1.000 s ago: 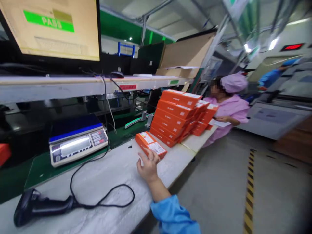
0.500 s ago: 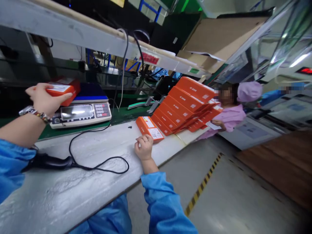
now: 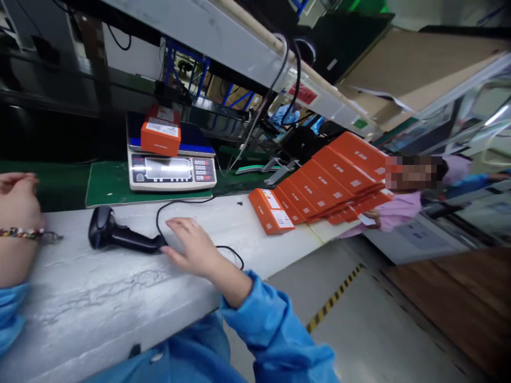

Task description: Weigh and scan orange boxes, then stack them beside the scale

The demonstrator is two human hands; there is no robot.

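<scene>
One black scanner (image 3: 120,238) flat on worktop (image 3: 99,298), touching released right hand (image 3: 191,247) fingertips; long axis left-right, head pointing left; left hand (image 3: 18,199) loosely curled, empty.

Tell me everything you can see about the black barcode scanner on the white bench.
The barcode scanner is black, seemingly plastic, with a rounded head and a slim handle. It lies on its side on the white bench, head pointing left, in front of the weighing scale. A black cable loops away from its handle end. The right hand reaches its handle end, fingers open; contact is unclear.
</scene>
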